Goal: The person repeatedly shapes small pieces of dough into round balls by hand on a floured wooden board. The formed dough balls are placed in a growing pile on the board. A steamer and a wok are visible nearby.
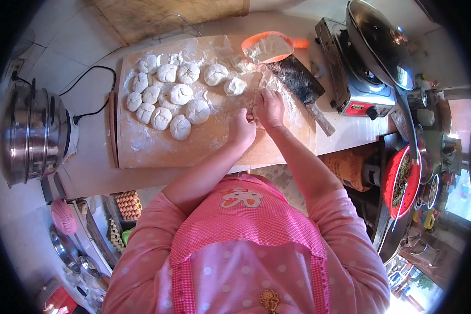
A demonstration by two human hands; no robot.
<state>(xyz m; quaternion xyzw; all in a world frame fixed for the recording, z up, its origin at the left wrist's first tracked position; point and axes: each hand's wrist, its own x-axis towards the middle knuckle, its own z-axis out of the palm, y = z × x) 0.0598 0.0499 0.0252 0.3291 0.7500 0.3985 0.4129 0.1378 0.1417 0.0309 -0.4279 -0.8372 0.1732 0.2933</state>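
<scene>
My left hand [242, 128] and my right hand [271, 108] meet over a floury wooden board [216, 151]. Between them shows a small bit of pale dough [255, 111], mostly covered by my fingers; both hands appear closed around it. Just beyond lies a loose lump of dough [235, 86]. Left of my hands, several floured dough rounds [181, 94] with pinched creases on top sit in a cluster. To the right rests a cleaver [296, 78] with a dark blade and a wooden handle, its blade dusted with flour.
An orange scoop of flour [269, 48] sits at the board's far edge. A portable gas stove [361, 92] with a lidded wok [376, 43] stands right. At left are a rolling pin [113, 129] and a steel steamer [33, 135]. A red basin of chopped filling [402, 182] is lower right.
</scene>
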